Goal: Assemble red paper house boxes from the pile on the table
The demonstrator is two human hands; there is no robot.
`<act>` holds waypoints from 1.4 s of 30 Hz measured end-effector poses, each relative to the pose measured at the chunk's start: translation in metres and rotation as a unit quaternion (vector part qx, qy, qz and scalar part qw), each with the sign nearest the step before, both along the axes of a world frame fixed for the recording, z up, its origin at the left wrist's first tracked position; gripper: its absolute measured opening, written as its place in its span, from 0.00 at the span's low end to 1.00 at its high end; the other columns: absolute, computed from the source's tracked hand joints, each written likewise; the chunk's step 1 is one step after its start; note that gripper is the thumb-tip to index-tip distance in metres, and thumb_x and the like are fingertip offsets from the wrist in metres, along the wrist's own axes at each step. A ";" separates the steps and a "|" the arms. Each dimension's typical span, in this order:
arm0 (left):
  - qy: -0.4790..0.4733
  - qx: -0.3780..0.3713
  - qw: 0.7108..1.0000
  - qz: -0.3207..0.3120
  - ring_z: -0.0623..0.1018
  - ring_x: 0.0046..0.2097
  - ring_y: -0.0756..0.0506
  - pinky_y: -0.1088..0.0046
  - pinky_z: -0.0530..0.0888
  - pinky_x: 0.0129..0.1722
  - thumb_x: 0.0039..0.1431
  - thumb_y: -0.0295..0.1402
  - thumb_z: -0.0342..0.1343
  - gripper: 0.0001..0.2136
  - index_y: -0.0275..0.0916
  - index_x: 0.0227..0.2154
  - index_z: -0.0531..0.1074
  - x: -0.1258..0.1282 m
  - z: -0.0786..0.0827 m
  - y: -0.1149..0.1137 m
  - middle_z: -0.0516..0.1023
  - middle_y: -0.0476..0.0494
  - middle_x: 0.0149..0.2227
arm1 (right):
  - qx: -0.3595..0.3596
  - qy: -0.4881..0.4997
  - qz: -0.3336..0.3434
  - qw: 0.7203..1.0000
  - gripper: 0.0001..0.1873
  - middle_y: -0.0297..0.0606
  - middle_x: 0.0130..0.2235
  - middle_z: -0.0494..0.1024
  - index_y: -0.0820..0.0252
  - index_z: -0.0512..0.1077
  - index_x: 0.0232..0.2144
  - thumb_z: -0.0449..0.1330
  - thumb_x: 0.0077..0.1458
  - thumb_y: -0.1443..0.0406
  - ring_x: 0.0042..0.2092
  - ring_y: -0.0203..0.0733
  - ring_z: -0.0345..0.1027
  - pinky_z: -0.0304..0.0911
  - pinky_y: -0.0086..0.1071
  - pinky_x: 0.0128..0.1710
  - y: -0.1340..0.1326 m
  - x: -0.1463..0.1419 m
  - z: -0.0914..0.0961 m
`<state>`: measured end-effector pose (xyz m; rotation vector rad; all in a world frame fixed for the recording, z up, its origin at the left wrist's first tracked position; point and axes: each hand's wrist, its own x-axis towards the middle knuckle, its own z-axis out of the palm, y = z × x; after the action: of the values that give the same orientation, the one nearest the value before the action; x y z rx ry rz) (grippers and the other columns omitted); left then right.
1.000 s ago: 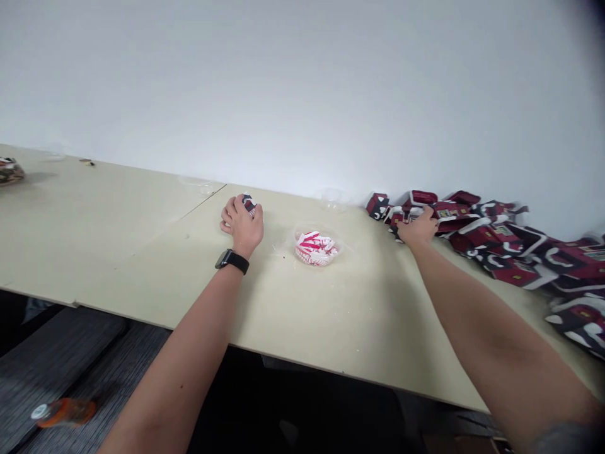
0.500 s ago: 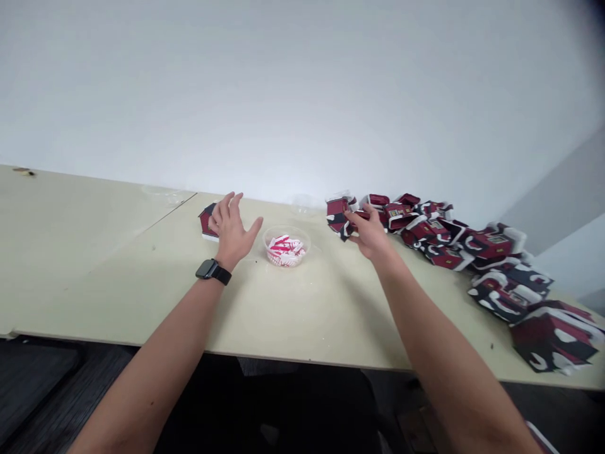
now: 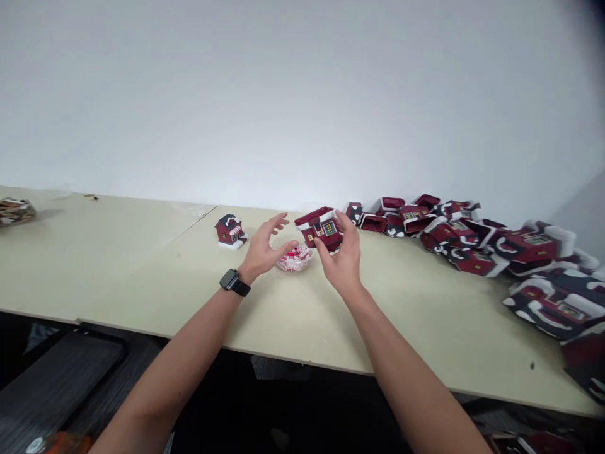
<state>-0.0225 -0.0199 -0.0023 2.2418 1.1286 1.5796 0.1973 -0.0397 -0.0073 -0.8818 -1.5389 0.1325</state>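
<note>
My right hand (image 3: 344, 257) grips a small red model house (image 3: 326, 228), raised above the table with its hollow base turned up and lit windows facing me. Just left of it, my left hand (image 3: 265, 247) is empty, thumb and fingers spread, a watch on its wrist. Between and below both hands sits a clear plastic bowl (image 3: 293, 261) of red-and-white striped pieces, partly covered by the left thumb. One more model house (image 3: 230, 231) with a snowy roof and striped awning stands upright on the table, left of my left hand.
Along the right side lies a heap of similar red houses (image 3: 477, 243), many on their sides with hollow bottoms showing. A container of brownish pieces (image 3: 16, 211) is at the far left. The pale table (image 3: 283, 321) meets a white wall behind; a dark chair (image 3: 61, 372) is below left.
My right hand has brought a house from the heap toward the middle and turned it bottom-up. My left hand has moved away from the standing house, toward the held one. The view has swung left.
</note>
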 end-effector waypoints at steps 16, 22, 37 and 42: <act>-0.055 -0.005 0.996 0.077 0.84 0.41 0.42 0.67 0.80 0.45 0.70 0.51 0.59 0.19 0.38 0.43 0.81 0.011 -0.010 0.001 0.86 0.40 0.40 | 0.043 -0.002 0.005 0.999 0.45 0.50 0.71 0.63 0.47 0.52 0.74 0.68 0.62 0.54 0.73 0.60 0.56 0.56 0.62 0.71 -0.002 -0.014 -0.005; -0.240 -0.072 0.968 0.016 0.83 0.38 0.43 0.68 0.79 0.40 0.65 0.57 0.61 0.24 0.36 0.36 0.81 0.027 -0.019 0.003 0.85 0.41 0.37 | -0.208 0.265 0.227 0.914 0.52 0.47 0.63 0.75 0.48 0.57 0.69 0.77 0.48 0.51 0.63 0.53 0.72 0.69 0.53 0.64 0.000 -0.030 -0.007; -0.065 -0.079 0.991 0.084 0.83 0.37 0.43 0.66 0.78 0.41 0.76 0.49 0.46 0.22 0.42 0.58 0.74 0.009 -0.013 0.002 0.85 0.42 0.41 | -0.250 0.446 0.198 0.836 0.26 0.29 0.46 0.82 0.50 0.70 0.46 0.71 0.43 0.65 0.45 0.39 0.78 0.74 0.34 0.47 0.003 -0.014 0.009; 0.105 -0.100 0.979 0.142 0.76 0.61 0.35 0.51 0.69 0.65 0.66 0.35 0.59 0.10 0.45 0.46 0.82 0.000 -0.011 0.013 0.83 0.42 0.56 | -0.267 0.468 0.148 0.830 0.24 0.30 0.49 0.82 0.51 0.71 0.45 0.67 0.43 0.67 0.44 0.37 0.77 0.73 0.31 0.45 0.019 0.000 0.006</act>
<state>-0.0220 -0.0064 -0.0129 2.2303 1.6507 1.2670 0.1973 -0.0208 -0.0014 -0.7964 -0.6715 1.1040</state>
